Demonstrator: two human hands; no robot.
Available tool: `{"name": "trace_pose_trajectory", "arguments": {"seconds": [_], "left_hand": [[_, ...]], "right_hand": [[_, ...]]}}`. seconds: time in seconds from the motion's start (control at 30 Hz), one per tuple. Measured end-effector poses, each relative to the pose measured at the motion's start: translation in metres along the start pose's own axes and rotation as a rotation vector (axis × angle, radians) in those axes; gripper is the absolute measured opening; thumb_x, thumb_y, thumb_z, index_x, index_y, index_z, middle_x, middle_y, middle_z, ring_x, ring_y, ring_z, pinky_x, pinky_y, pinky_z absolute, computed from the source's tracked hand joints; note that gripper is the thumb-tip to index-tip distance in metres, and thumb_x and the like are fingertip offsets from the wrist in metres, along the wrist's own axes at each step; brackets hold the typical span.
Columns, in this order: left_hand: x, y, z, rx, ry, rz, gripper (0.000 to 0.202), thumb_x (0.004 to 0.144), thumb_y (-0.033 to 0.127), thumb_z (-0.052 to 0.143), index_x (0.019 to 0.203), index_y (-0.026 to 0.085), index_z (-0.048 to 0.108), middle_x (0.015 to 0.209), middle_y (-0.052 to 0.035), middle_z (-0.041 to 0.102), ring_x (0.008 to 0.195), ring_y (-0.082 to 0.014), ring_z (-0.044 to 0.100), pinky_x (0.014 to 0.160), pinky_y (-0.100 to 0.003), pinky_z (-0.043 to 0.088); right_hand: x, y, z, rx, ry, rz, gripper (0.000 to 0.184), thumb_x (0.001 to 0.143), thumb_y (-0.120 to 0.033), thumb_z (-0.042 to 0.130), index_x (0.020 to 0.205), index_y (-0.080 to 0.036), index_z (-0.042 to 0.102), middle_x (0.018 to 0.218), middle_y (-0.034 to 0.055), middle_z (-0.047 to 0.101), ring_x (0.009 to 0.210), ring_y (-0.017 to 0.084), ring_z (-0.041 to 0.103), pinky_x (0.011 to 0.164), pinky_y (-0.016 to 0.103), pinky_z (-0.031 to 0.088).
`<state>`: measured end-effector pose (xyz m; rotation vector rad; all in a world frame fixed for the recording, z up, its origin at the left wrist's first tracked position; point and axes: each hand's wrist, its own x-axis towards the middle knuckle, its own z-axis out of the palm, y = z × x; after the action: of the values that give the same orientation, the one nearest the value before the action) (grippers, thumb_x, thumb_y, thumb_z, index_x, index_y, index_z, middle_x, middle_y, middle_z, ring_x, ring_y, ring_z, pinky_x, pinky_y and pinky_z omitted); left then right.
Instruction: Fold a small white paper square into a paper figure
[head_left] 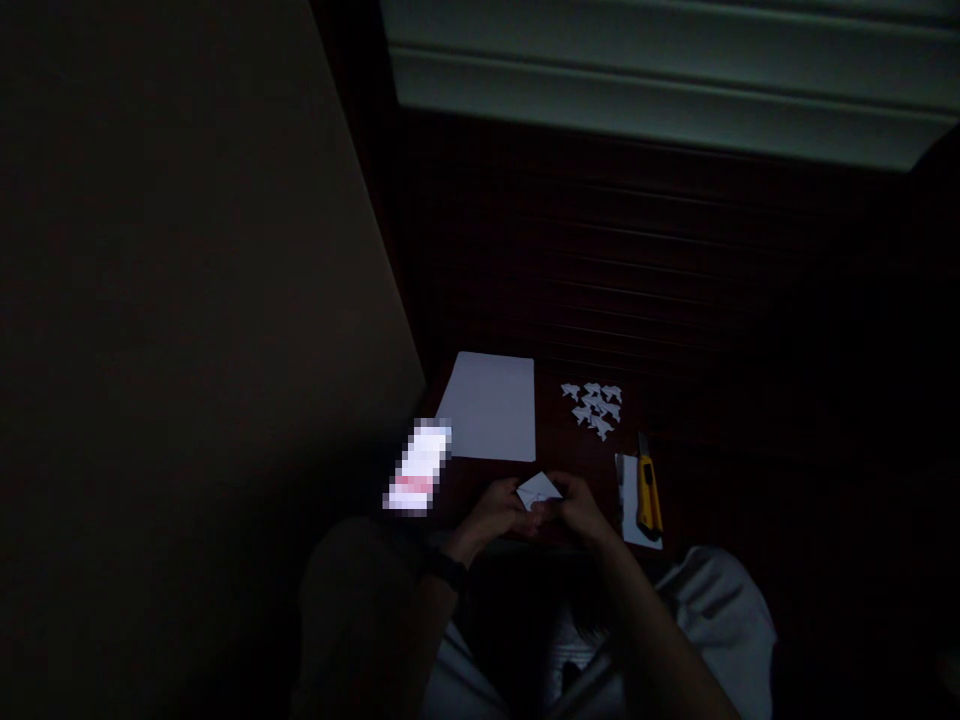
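Between my two hands is a small folded piece of white paper [541, 488], its top corner pointing away from me. My left hand [501, 510] pinches its left side, and a dark watch [447, 569] is on that wrist. On the other side my right hand [579, 508] grips the right and lower edge of the paper. The fingertips are dim and partly hidden behind it. Beyond my right hand, several small folded white paper figures [592, 404] lie in a cluster on the dark table [551, 420].
A white sheet stack [491, 405] lies at the back left, with a lit, blurred phone [420, 468] beside it. At the right edge, a yellow utility knife [649, 495] rests on white paper strips [628, 500]. A wall [225, 250] rises on the left; the room is dark.
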<state>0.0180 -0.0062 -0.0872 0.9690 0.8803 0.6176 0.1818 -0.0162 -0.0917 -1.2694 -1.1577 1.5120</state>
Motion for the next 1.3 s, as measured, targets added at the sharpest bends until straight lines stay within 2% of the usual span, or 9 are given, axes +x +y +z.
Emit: {"name": "trace_pose_trajectory", "arguments": {"seconds": [0.13, 0.23, 0.37, 0.6, 0.7, 0.87, 1.0, 1.13, 1.3], "left_hand": [[0.001, -0.001, -0.001, 0.022, -0.005, -0.018, 0.051, 0.051, 0.020, 0.076, 0.098, 0.009, 0.057, 0.076, -0.0083, 0.065, 0.065, -0.0196, 0.063, 0.057, -0.032, 0.053], [0.000, 0.000, -0.002, 0.009, -0.014, -0.014, 0.050, 0.052, 0.019, 0.076, 0.098, 0.010, 0.058, 0.076, -0.0082, 0.065, 0.065, -0.0195, 0.063, 0.059, -0.034, 0.053], [-0.001, 0.002, -0.002, -0.017, -0.025, -0.020, 0.052, 0.052, 0.018, 0.076, 0.100, 0.010, 0.057, 0.076, -0.0082, 0.065, 0.065, -0.0193, 0.063, 0.060, -0.034, 0.053], [0.000, 0.003, 0.003, 0.021, -0.017, -0.021, 0.049, 0.051, 0.017, 0.076, 0.096, 0.010, 0.059, 0.077, -0.0087, 0.065, 0.064, -0.0190, 0.063, 0.055, -0.030, 0.053], [-0.001, 0.005, 0.002, 0.005, -0.036, -0.026, 0.051, 0.052, 0.017, 0.075, 0.099, 0.010, 0.058, 0.079, -0.0088, 0.065, 0.066, -0.0193, 0.062, 0.058, -0.032, 0.053], [-0.002, 0.007, 0.000, -0.020, -0.048, -0.020, 0.054, 0.052, 0.017, 0.075, 0.102, 0.011, 0.055, 0.077, -0.0078, 0.064, 0.065, -0.0193, 0.063, 0.059, -0.034, 0.053], [0.001, 0.004, 0.002, -0.001, -0.032, -0.028, 0.054, 0.049, 0.018, 0.077, 0.098, 0.010, 0.056, 0.071, -0.0061, 0.064, 0.058, -0.0181, 0.063, 0.056, -0.033, 0.053], [0.002, 0.002, 0.003, 0.005, -0.007, -0.072, 0.047, 0.049, 0.020, 0.077, 0.090, 0.009, 0.058, 0.069, -0.0063, 0.065, 0.059, -0.0191, 0.063, 0.058, -0.034, 0.053], [0.001, 0.004, 0.004, 0.008, -0.006, -0.086, 0.044, 0.052, 0.024, 0.076, 0.089, 0.009, 0.059, 0.075, -0.0098, 0.066, 0.065, -0.0208, 0.064, 0.060, -0.033, 0.053]], "right_hand": [[0.000, -0.003, 0.000, 0.002, 0.006, 0.011, 0.028, 0.053, -0.021, 0.069, 0.079, -0.016, 0.062, 0.066, 0.0007, 0.063, 0.057, 0.015, 0.054, 0.052, 0.025, 0.042], [-0.001, -0.005, -0.001, 0.017, -0.006, -0.022, 0.033, 0.051, -0.020, 0.071, 0.083, -0.017, 0.061, 0.071, 0.0011, 0.064, 0.061, 0.015, 0.055, 0.055, 0.025, 0.043], [0.000, -0.002, -0.002, 0.043, -0.021, -0.038, 0.032, 0.057, -0.023, 0.069, 0.087, -0.017, 0.060, 0.074, 0.0014, 0.063, 0.063, 0.015, 0.055, 0.057, 0.025, 0.043], [0.003, 0.011, 0.001, -0.081, 0.160, -0.102, 0.036, 0.053, -0.025, 0.072, 0.085, -0.017, 0.057, 0.064, -0.0024, 0.056, 0.058, 0.014, 0.052, 0.051, 0.023, 0.040], [0.001, 0.009, 0.002, -0.081, 0.141, -0.101, 0.037, 0.055, -0.026, 0.072, 0.087, -0.018, 0.056, 0.065, -0.0017, 0.058, 0.060, 0.015, 0.053, 0.053, 0.023, 0.041], [-0.001, 0.001, 0.004, 0.001, 0.060, -0.151, 0.038, 0.059, -0.026, 0.069, 0.093, -0.018, 0.055, 0.080, 0.0020, 0.061, 0.072, 0.017, 0.056, 0.061, 0.025, 0.044], [-0.001, 0.001, 0.007, -0.033, 0.131, -0.192, 0.037, 0.057, -0.022, 0.070, 0.091, -0.018, 0.055, 0.078, 0.0009, 0.061, 0.070, 0.017, 0.056, 0.060, 0.025, 0.043], [0.001, 0.006, 0.009, -0.064, 0.219, -0.211, 0.038, 0.054, -0.016, 0.069, 0.089, -0.019, 0.055, 0.076, -0.0005, 0.060, 0.066, 0.016, 0.055, 0.057, 0.024, 0.043], [0.000, 0.008, 0.006, -0.029, 0.197, -0.175, 0.042, 0.056, -0.019, 0.069, 0.095, -0.020, 0.054, 0.074, -0.0005, 0.061, 0.063, 0.016, 0.055, 0.054, 0.024, 0.043]]}}
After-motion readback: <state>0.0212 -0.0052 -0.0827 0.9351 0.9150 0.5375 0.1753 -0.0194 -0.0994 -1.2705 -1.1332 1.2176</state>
